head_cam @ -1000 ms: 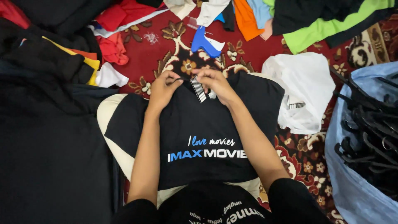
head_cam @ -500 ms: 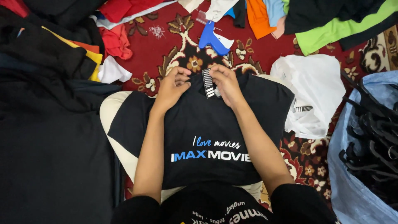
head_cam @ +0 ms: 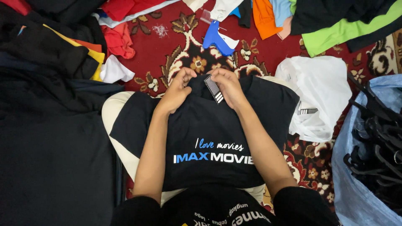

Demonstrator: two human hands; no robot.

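**Pinching the collar of a black shirt**

Holding the black shirt (head_cam: 209,138) by its collar, we have it spread flat, printed front up, over a cream pad (head_cam: 115,121) on the red carpet (head_cam: 176,50), just ahead of our lap. Our left hand (head_cam: 176,90) pinches the collar edge from its side, fingers curled tight on the cloth. Our right hand (head_cam: 228,86) grips the same collar just beside it, the two hands nearly touching, and a small striped tag (head_cam: 215,89) sticks out from under the right fingers. Both forearms lie across the shirt's chest.

Beyond the collar, a blue tagging gun (head_cam: 215,37) lies on the carpet, apart from our hands. A white shirt (head_cam: 318,92) lies crumpled just to the right of the black one, touching its sleeve. Farther right, a blue bag (head_cam: 351,184) holds a tangle of black hangers (head_cam: 377,142). To our left, a large heap of dark clothes (head_cam: 46,146) covers the floor, with yellow and red pieces poking out near its top. Along the far edge lie more garments: orange, light blue, and a black one with a green stripe (head_cam: 343,29).
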